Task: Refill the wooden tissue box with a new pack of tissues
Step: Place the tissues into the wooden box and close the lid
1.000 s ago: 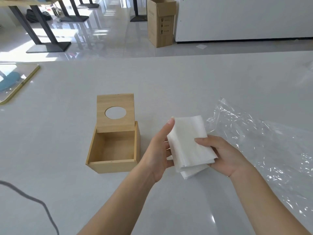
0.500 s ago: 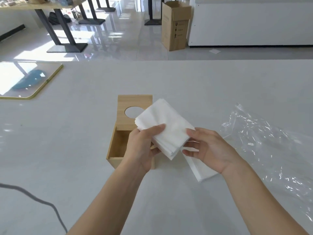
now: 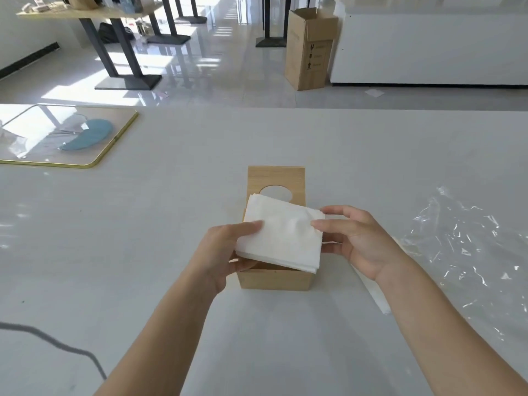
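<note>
Head view: left hand (image 3: pixel 225 252) and right hand (image 3: pixel 360 241), both gripping the tissue stack (image 3: pixel 283 235), have carried it over the open wooden box (image 3: pixel 274 279) mid-frame; insertion likely follows.

Single head-worn wide-angle camera, high over near edge of white table (image 3: pixel 171 224), facing forward and down. Close at frame centre: wooden tissue box (image 3: pixel 274 280). Forearms enter from 5 and 7 o'clock. Far at 12 o'clock, on floor beyond table: cardboard carton (image 3: pixel 308 52).

Large open hall, perhaps an office canteen; glossy tiled floor (image 3: pixel 223 81); rows of black-legged tables (image 3: pixel 85 12); open cardboard carton (image 3: pixel 310 52).
</note>
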Tool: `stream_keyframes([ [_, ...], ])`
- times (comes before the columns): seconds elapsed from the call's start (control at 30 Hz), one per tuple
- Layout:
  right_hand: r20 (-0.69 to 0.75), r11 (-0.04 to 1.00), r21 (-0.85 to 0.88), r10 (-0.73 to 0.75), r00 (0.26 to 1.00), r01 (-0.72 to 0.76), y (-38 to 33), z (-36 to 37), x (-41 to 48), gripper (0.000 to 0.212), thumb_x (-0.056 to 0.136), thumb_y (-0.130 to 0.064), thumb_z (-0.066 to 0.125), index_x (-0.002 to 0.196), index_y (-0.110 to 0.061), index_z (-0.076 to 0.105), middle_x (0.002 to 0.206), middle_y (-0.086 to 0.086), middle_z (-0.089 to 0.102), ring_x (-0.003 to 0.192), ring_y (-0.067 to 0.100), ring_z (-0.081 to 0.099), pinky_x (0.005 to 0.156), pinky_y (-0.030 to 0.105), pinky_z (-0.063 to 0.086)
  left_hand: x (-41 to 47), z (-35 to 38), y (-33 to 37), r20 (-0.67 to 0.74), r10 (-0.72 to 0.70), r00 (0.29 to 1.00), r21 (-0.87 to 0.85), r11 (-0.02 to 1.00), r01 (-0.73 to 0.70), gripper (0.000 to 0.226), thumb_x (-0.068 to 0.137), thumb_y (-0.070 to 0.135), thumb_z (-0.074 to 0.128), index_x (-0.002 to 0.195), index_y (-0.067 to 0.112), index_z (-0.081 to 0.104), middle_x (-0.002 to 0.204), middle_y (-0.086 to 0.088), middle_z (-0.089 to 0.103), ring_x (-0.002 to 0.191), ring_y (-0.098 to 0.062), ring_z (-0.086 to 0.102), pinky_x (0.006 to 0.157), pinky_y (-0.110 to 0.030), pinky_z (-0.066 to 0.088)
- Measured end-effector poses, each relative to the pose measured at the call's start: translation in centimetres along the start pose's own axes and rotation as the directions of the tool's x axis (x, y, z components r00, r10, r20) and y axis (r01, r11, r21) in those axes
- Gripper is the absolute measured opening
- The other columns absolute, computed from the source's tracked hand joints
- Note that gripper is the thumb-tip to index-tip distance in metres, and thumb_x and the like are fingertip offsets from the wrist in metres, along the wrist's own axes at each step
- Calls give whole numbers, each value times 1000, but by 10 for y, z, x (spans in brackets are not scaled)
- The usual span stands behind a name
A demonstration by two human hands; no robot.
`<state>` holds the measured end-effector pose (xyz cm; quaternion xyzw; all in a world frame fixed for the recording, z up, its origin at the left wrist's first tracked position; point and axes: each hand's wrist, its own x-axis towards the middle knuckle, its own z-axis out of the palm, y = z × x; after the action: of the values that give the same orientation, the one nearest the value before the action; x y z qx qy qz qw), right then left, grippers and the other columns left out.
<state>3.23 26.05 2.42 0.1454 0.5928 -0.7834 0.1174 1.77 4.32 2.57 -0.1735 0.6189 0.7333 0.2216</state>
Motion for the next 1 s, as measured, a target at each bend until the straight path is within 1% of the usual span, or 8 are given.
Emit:
stream_keyframes([
  [0.23, -191, 993, -115, -50, 980, 28, 8, 24, 11, 43, 77, -1, 69, 116, 2, 50, 84, 11, 69, 68, 21, 67, 61, 28, 51, 13, -20, 3, 29, -11, 1000, 146, 989, 7, 20, 75, 17, 74, 87, 3, 67, 85, -7, 69, 70, -20, 70, 57, -28, 59],
  [0.37, -158, 992, -123, -52, 986, 33, 9, 26, 12, 28, 81, -3, 65, 107, 5, 61, 92, 13, 71, 75, 21, 67, 61, 26, 50, 19, -22, 6, 31, 93, 995, 294, 951, -98, 15, 77, 18, 74, 75, 7, 64, 78, -3, 69, 69, -16, 66, 65, -27, 54],
  [0.5, -135, 995, -85, -61, 989, 50, 9, 22, 14, 16, 78, 2, 64, 93, 3, 68, 81, 10, 74, 65, 18, 68, 52, 22, 51, 26, -26, 14, 94, 37, 995, 382, 922, -71, 26, 81, 34, 68, 86, 9, 67, 87, -3, 71, 78, -18, 66, 71, -27, 52],
  [0.63, -111, 1000, 6, -9, 994, 9, 10, 10, 15, 11, 75, 2, 65, 83, 0, 71, 74, 8, 75, 63, 19, 69, 53, 23, 54, 50, -30, 18, -36, 319, 947, 452, 851, -269, 29, 83, 24, 67, 109, 11, 60, 100, 2, 65, 93, -14, 60, 75, -23, 45],
  [0.73, -78, 996, 80, 48, 996, -42, 10, 4, 16, 23, 63, -6, 70, 86, 0, 72, 76, 9, 75, 65, 18, 69, 54, 24, 55, 69, -24, 15, 129, 351, 927, 590, 725, -357, 52, 79, 13, 72, 126, 13, 50, 121, 6, 56, 116, -11, 49, 94, -25, 36],
  [0.83, -57, 996, 73, 58, 997, -54, 10, 1, 17, 34, 58, -12, 71, 90, 0, 71, 78, 9, 75, 67, 19, 69, 55, 24, 54, 80, -17, 13, 275, 278, 920, 581, 715, -390, 40, 80, 7, 67, 116, 18, 56, 116, 9, 61, 118, -11, 51, 101, -26, 36],
  [0.9, -45, 998, 46, 50, 998, -48, 11, -2, 18, 33, 59, -12, 71, 90, -1, 72, 79, 9, 75, 67, 19, 69, 56, 25, 54, 85, -16, 12, 292, 288, 912, 531, 744, -405, 33, 79, 1, 66, 105, 20, 57, 103, 8, 65, 105, -14, 60, 93, -25, 47],
  [1.0, -31, 999, 18, 39, 999, -39, 13, -5, 19, 35, 58, -13, 72, 91, -1, 72, 82, 9, 75, 69, 20, 69, 58, 25, 55, 90, -17, 10, 284, 293, 913, 473, 786, -399, 29, 79, -3, 65, 99, 17, 58, 91, 3, 68, 81, -11, 66, 67, -15, 53],
])
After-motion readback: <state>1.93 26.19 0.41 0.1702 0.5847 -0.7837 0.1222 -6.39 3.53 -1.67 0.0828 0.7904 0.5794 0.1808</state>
